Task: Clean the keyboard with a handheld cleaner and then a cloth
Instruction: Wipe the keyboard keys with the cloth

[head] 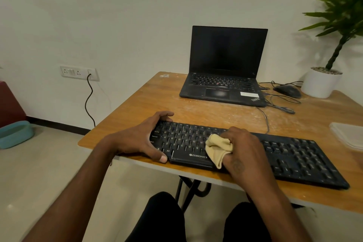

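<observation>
A black keyboard point(290, 155) lies along the near edge of the wooden table point(153, 100). My left hand point(141, 137) grips the keyboard's left end, fingers over its far edge and thumb on its front edge. My right hand point(241, 149) holds a bunched pale yellow cloth point(216, 148) pressed on the keys near the keyboard's middle. No handheld cleaner is in view.
An open black laptop point(224, 76) stands at the back of the table, a black mouse point(287, 91) and cables to its right. A white plant pot point(320, 82) sits at the far right corner. A clear plastic lid point(349, 135) lies at the right edge.
</observation>
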Action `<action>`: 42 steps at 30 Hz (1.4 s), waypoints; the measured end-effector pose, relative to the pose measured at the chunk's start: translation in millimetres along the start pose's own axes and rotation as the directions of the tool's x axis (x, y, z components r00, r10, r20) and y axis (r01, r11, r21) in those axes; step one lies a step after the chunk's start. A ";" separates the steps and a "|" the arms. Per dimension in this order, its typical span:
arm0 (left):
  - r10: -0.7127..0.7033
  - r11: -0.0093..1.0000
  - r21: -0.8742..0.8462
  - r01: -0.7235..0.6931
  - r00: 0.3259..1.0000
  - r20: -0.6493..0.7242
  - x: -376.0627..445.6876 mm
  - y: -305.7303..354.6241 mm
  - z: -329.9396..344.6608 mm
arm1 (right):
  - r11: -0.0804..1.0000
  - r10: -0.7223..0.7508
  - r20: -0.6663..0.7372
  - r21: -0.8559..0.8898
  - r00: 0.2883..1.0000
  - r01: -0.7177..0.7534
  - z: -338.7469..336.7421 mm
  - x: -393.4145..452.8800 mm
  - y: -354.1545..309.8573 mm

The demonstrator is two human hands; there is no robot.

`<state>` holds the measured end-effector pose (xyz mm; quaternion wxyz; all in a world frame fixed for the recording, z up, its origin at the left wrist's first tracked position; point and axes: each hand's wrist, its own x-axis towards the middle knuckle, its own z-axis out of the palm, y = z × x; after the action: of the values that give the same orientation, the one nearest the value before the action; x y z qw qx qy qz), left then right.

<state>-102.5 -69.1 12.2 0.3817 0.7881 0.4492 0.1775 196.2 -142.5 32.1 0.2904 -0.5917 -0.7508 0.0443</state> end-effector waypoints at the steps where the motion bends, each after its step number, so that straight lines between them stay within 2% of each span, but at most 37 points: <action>1: 0.001 1.000 0.001 -0.001 1.000 -0.002 -0.2 0.1 0.4 | 1.000 -0.010 0.002 -0.013 1.000 0.010 1.4 1.0 -5.1; 10: -0.003 1.000 0.004 0.003 1.000 -0.013 -1.4 -1.1 0.8 | 0.994 -0.100 0.080 0.047 0.992 0.097 31.1 27.9 -53.3; 13: 0.001 1.000 0.011 -0.001 1.000 0.003 -0.4 -0.3 0.3 | 0.999 0.006 0.075 0.033 0.997 -0.008 18.4 23.7 -29.3; 17: -0.003 1.000 -0.008 0.003 1.000 -0.004 0.3 -3.8 -0.1 | 0.990 0.137 -0.001 -0.038 0.991 -0.137 1.3 16.9 3.5; 23: -0.002 1.000 0.000 0.002 1.000 -0.005 -0.5 -1.5 1.9 | 1.000 -0.008 0.000 0.008 1.000 0.008 24.0 23.4 -37.1; 27: -0.004 1.000 -0.012 0.004 1.000 -0.010 -1.4 -0.8 1.6 | 0.994 -0.104 0.059 0.018 0.993 0.103 37.3 34.9 -57.2; 30: -0.001 1.000 -0.010 0.001 1.000 -0.002 -0.7 -0.6 1.1 | 0.998 -0.061 0.098 0.007 0.993 0.061 24.7 35.7 -39.7; 35: -0.001 1.000 -0.021 0.001 1.000 0.004 0.1 -3.0 0.2 | 0.998 0.059 0.053 -0.028 0.997 -0.058 -4.0 26.1 -6.4; 42: -0.025 1.000 0.002 0.025 1.000 -0.008 -1.6 -1.5 1.5 | 0.997 -0.063 0.059 0.049 0.996 0.061 31.4 46.0 -46.1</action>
<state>-103.2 -70.7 10.2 0.3814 0.7820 0.4606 0.1755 135.1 -105.4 42.7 0.2828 -0.5594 -0.7759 0.0709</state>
